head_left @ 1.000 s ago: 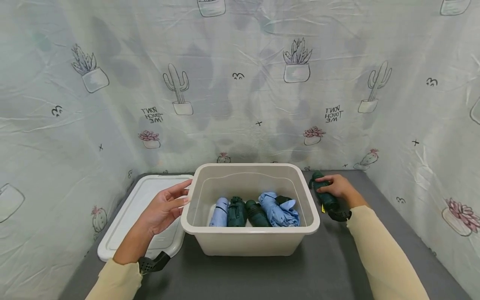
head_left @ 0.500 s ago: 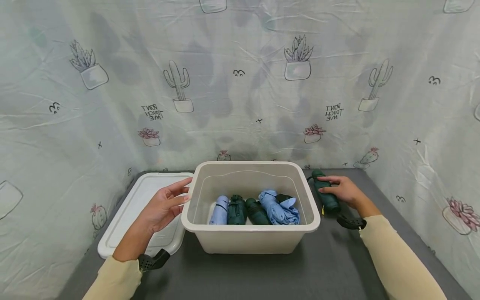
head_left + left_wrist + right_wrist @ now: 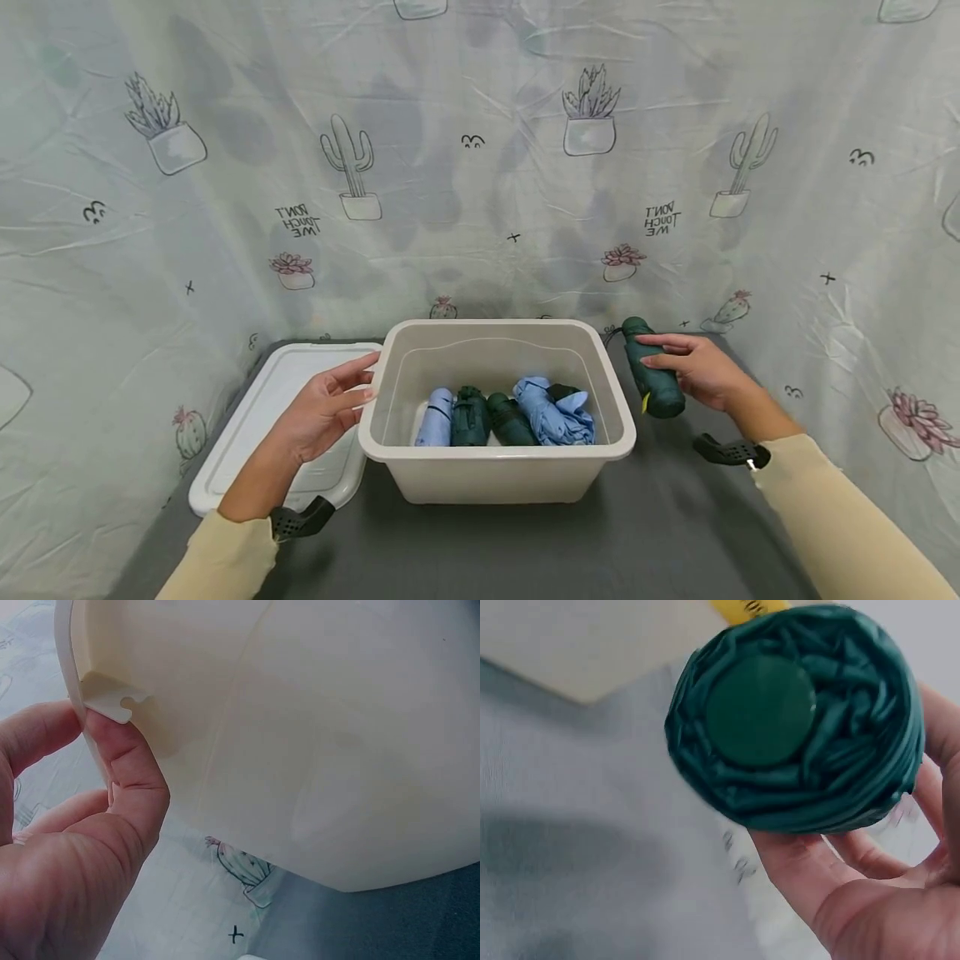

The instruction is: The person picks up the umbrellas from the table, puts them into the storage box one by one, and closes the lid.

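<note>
My right hand point(image 3: 708, 375) holds a folded dark green umbrella point(image 3: 654, 375) in the air, right of the beige plastic bin point(image 3: 491, 479). In the right wrist view the umbrella's round end cap point(image 3: 761, 711) and gathered fabric face the camera, with a yellow tag point(image 3: 754, 607) beside them. My left hand point(image 3: 318, 417) pinches the bin's left rim; the left wrist view shows the thumb point(image 3: 131, 757) under the lip. Inside the bin lie a rolled light blue umbrella point(image 3: 435, 418), two dark green umbrellas point(image 3: 470, 418) and a looser blue umbrella point(image 3: 555, 417) with a dark part.
A white lid point(image 3: 247, 442) lies on the grey tabletop point(image 3: 487, 554) left of the bin, partly behind my left forearm. A pale curtain printed with cacti point(image 3: 480, 200) surrounds the table at the back and both sides.
My right hand has raised the green umbrella off the tabletop, and its near end has swung a little to the right. The left hand keeps its place at the bin's rim.
</note>
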The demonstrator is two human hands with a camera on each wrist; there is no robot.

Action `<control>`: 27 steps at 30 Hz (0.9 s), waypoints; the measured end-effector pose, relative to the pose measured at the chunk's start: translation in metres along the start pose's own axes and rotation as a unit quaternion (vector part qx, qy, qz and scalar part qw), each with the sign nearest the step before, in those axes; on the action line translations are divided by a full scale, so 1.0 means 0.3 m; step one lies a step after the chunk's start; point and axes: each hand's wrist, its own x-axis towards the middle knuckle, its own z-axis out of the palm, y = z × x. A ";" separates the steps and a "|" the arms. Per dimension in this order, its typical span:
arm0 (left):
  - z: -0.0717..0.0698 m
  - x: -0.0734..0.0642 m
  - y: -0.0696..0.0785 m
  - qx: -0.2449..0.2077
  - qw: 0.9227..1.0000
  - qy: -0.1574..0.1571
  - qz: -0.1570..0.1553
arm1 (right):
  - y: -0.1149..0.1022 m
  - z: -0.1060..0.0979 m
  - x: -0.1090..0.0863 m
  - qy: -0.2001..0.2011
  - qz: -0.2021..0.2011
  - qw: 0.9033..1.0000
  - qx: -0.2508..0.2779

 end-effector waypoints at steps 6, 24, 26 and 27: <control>-0.001 -0.001 0.005 0.008 1.000 0.012 -0.008 | -0.107 0.038 -0.052 -0.028 0.007 0.999 0.017; 0.002 0.000 0.008 0.009 1.000 0.011 -0.011 | -0.347 0.236 -0.127 -0.083 0.032 0.993 0.075; 0.004 0.000 0.008 0.008 1.000 0.011 -0.013 | -0.361 0.267 -0.122 -0.084 0.038 0.993 0.071; 0.005 0.001 0.006 0.007 1.000 0.011 -0.013 | -0.366 0.284 -0.119 -0.084 0.040 0.993 0.068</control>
